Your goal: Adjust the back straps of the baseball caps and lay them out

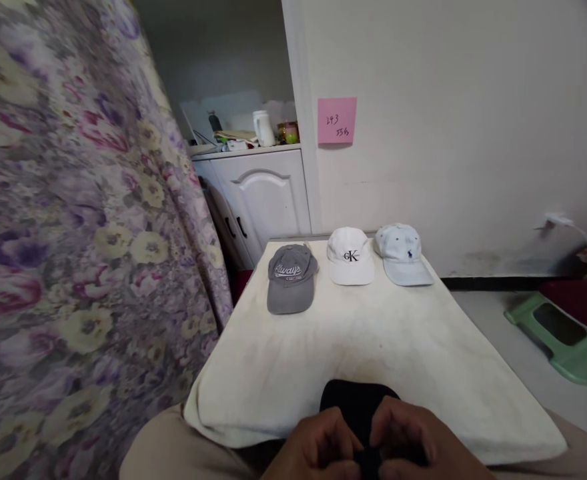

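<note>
At the near edge of the cloth-covered table (373, 333), both of my hands are closed on a black cap (356, 400). My left hand (318, 447) pinches it from the left. From the right, my right hand (418, 443) grips the same cap, thumbs and fingertips close together at a dark strap-like part. The lower part of the cap is hidden by my fingers and the frame edge. Farther back lie a grey cap (292, 279) with white lettering, a white cap (351, 257) with black letters, and a pale blue cap (402, 255) with a small dark logo.
A floral curtain (88, 233) hangs along the left. Behind the table are a white cabinet (268, 193) with a white jug (263, 129) on top, and a wall with a pink note (337, 121). A green stool (563, 340) stands on the floor at right.
</note>
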Demonstrator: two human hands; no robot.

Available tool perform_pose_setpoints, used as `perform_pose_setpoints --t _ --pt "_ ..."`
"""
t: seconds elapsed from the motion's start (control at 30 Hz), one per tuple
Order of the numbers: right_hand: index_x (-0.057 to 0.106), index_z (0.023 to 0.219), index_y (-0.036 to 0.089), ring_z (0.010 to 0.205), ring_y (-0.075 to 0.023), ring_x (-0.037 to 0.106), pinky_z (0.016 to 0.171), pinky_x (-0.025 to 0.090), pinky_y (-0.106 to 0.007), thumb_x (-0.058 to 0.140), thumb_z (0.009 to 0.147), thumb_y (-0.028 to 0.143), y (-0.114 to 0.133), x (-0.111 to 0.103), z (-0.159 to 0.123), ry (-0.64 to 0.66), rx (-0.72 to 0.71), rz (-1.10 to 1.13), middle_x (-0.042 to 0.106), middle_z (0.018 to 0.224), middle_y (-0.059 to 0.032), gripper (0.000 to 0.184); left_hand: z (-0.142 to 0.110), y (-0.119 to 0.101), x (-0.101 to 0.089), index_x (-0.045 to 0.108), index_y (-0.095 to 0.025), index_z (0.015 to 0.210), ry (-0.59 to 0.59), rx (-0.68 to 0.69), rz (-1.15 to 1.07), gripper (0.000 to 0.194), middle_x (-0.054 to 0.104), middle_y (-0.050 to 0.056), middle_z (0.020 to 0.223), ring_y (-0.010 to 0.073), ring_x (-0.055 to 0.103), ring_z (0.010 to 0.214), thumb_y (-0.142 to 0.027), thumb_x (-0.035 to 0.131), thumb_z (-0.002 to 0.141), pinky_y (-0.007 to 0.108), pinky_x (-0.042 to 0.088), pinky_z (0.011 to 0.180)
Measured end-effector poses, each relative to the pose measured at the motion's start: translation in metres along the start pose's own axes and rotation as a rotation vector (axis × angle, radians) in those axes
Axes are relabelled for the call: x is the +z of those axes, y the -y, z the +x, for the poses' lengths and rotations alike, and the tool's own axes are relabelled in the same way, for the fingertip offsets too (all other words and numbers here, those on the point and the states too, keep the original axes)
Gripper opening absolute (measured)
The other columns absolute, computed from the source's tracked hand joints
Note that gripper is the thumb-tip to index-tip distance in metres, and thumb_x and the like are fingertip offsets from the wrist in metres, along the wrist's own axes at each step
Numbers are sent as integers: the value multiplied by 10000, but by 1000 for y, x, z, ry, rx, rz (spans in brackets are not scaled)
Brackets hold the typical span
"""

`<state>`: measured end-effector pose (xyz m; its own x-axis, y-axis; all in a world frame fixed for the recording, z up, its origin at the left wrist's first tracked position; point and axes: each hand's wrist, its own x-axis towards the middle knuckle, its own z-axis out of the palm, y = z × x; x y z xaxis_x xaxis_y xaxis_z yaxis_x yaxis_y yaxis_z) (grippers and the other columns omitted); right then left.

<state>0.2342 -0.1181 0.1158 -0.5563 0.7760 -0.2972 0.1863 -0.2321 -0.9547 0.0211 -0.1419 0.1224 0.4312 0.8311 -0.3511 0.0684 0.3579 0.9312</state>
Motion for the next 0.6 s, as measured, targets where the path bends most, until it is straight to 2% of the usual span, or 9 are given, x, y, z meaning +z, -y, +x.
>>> perform_pose_setpoints --t 0.07,0.17,0.27,0.37,0.47,0.6 --pt "555 774 218 680 -148 477 636 357 -270 636 617 193 -3 -1 2 8 -27 9 522 693 51 178 -2 0 -3 570 -181 807 -21 29 11 189 512 -27 756 136 427 702 -336 675 783 269 309 649" --pt "547 774 215 651 -133 460 608 330 -263 614 618 150 -6 -1 4 10 -68 10 515 682 58 182 -6 2 -5 608 -183 904 -70 62 32 186 552 -9 826 154 464 772 -363 563 896 279 340 709" --pt "545 764 211 669 -134 466 624 334 -266 608 615 128 -5 0 4 8 -68 6 524 690 55 182 -7 3 -5 615 -184 920 -87 44 26 208 568 -12 824 145 463 742 -358 503 943 278 338 681" --pt "548 774 206 650 -125 453 606 320 -259 626 623 142 -6 -1 4 36 -60 32 517 679 60 182 -8 1 -6 629 -187 904 -110 71 133 221 577 -10 843 153 488 791 -343 485 962 285 349 720" --pt "551 815 201 630 -115 447 584 318 -246 638 667 188 -9 -3 5 63 -74 90 531 690 56 172 -7 -1 -5 612 -183 893 -94 88 156 212 548 -14 831 157 478 803 -370 523 937 291 349 739" --pt "558 824 208 616 -123 494 585 357 -245 652 719 240 -8 -4 3 56 -81 97 538 657 61 145 -1 5 -3 539 -184 844 8 53 2 272 451 -55 709 123 364 657 -382 706 762 280 259 600"
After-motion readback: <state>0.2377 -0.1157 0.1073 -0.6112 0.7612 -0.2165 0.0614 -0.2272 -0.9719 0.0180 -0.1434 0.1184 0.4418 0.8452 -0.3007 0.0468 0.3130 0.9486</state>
